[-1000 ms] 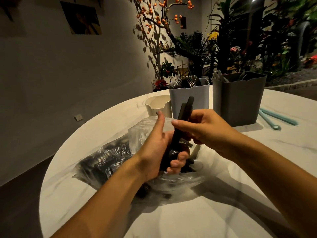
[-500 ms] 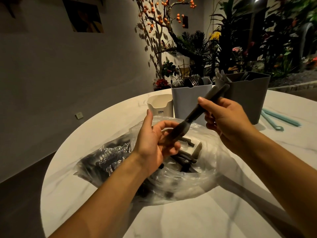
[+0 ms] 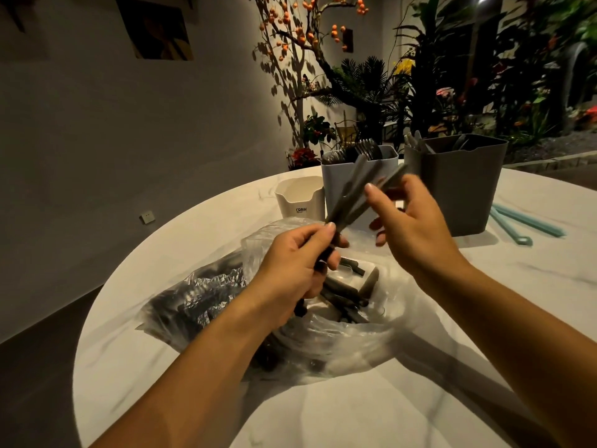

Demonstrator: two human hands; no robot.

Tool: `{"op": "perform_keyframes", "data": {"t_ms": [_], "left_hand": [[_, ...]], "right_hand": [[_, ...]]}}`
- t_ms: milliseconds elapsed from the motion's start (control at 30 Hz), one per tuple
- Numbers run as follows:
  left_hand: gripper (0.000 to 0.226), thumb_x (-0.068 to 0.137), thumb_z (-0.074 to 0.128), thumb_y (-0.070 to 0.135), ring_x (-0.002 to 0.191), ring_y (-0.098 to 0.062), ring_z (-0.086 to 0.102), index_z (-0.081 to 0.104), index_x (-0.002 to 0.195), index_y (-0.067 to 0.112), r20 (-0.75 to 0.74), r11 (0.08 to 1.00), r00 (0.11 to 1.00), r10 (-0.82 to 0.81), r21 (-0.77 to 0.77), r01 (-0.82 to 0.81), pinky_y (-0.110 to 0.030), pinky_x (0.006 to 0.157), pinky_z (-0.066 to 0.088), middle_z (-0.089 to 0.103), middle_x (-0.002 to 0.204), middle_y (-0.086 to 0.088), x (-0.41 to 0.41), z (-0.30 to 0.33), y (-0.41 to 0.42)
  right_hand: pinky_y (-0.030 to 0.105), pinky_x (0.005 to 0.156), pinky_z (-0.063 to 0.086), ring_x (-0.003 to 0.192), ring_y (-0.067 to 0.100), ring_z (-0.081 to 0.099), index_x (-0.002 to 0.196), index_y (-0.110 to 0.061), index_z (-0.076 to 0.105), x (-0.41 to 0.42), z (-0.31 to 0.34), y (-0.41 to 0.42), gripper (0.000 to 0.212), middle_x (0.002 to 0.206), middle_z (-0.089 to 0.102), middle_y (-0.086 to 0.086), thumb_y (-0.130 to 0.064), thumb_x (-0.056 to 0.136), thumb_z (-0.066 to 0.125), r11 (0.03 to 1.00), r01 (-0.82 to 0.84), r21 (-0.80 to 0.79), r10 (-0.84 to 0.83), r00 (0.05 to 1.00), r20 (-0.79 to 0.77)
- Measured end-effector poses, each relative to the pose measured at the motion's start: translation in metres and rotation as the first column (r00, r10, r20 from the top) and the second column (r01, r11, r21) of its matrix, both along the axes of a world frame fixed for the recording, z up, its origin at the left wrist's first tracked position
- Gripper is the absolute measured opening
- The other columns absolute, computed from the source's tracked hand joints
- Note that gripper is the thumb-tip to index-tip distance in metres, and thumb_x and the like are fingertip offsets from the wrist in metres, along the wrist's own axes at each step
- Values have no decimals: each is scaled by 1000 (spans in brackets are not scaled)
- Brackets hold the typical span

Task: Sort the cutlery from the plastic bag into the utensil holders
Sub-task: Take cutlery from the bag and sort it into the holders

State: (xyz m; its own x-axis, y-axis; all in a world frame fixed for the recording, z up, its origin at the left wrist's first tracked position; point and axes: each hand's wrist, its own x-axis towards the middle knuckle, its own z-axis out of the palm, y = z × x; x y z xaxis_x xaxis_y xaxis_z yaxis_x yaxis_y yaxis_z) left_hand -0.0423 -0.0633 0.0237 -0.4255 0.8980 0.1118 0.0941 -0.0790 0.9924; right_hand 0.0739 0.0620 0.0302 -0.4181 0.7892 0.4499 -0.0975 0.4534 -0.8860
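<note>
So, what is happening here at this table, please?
A person is sorting dark plastic cutlery out of a clear plastic bag on a round marble table. The left hand grips a bunch of pieces fanned out above the bag, and the right hand pinches one piece from that bunch. Behind stand three holders: a small white holder, a light grey holder with forks, and a dark grey holder. More cutlery remains in the bag.
</note>
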Motion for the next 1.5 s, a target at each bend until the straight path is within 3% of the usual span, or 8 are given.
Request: {"op": "perform_keyframes", "data": {"t_ms": [167, 533, 800, 1000, 1133, 1233, 1333, 1500], "left_hand": [[29, 102, 51, 28, 38, -7, 31, 64, 96, 4, 97, 999, 995, 15, 34, -18, -18, 36, 24, 51, 61, -2, -7, 6, -3], [36, 104, 36, 19, 37, -8, 24, 65, 105, -3, 81, 991, 996, -36, -124, 46, -19, 34, 19, 47, 59, -4, -13, 6, -3], [46, 103, 26, 21, 39, -10, 24, 66, 105, -2, -4, 960, 982, -189, -210, 184, -26, 40, 19, 45, 58, -6, -16, 7, -10], [97, 93, 12, 73, 53, -19, 54, 71, 109, -2, 238, 987, 958, -160, 14, 161, -23, 47, 44, 72, 97, -24, -16, 17, -15], [95, 93, 14, 74, 83, -30, 68, 71, 107, -1, 406, 980, 907, -113, 196, 34, -32, 66, 57, 70, 113, -23, -21, 17, -14], [76, 99, 22, 62, 99, -28, 68, 71, 106, 5, 284, 988, 957, -62, 153, 18, -36, 82, 54, 71, 110, -17, -14, 15, -11], [61, 98, 31, 55, 104, -22, 68, 73, 110, 13, 198, 989, 976, -87, 131, 62, -32, 88, 56, 72, 111, -12, -2, 13, -8], [36, 102, 42, 34, 108, -20, 70, 72, 111, 16, 117, 994, 993, -32, 108, 19, -27, 80, 59, 74, 113, -9, 3, 1, 0]], "right_hand": [[30, 55, 55, 74, 13, 53, 146, -18, 28, 2, -13, 7, 77, 137, 32, 4, -14, 82, 72, 758, 192, 624, -350, 926, 140], [32, 67, 58, 96, 19, 57, 148, -30, 36, 0, -20, 1, 75, 119, 54, 5, -20, 84, 74, 645, 39, 763, -395, 872, 290], [26, 48, 46, 72, 24, 56, 111, -15, 71, 5, -13, 1, 34, 92, 58, 11, -22, 79, 79, 406, 6, 914, -490, 846, 212], [24, 50, 37, 68, 18, 49, 101, -14, 73, 10, -5, 3, 20, 85, 58, 7, -27, 85, 72, 346, -8, 938, -500, 844, 192], [24, 52, 37, 69, 11, 47, 98, -16, 71, 8, 1, -9, 31, 82, 56, -2, -41, 91, 55, 592, 51, 804, -389, 892, 229], [23, 62, 50, 72, 6, 62, 97, -23, 69, 3, 11, -31, 22, 83, 64, -10, -38, 94, 53, 928, -270, 258, 192, 937, 291], [24, 84, 57, 96, 5, 68, 100, -13, 72, -5, 6, -40, 23, 115, 67, -9, -27, 97, 54, 834, -544, -90, 550, 811, 197], [24, 78, 55, 98, 15, 68, 100, -4, 72, -7, -9, -29, 34, 121, 58, -11, -32, 98, 53, 830, -510, -225, 557, 768, 315]]}}
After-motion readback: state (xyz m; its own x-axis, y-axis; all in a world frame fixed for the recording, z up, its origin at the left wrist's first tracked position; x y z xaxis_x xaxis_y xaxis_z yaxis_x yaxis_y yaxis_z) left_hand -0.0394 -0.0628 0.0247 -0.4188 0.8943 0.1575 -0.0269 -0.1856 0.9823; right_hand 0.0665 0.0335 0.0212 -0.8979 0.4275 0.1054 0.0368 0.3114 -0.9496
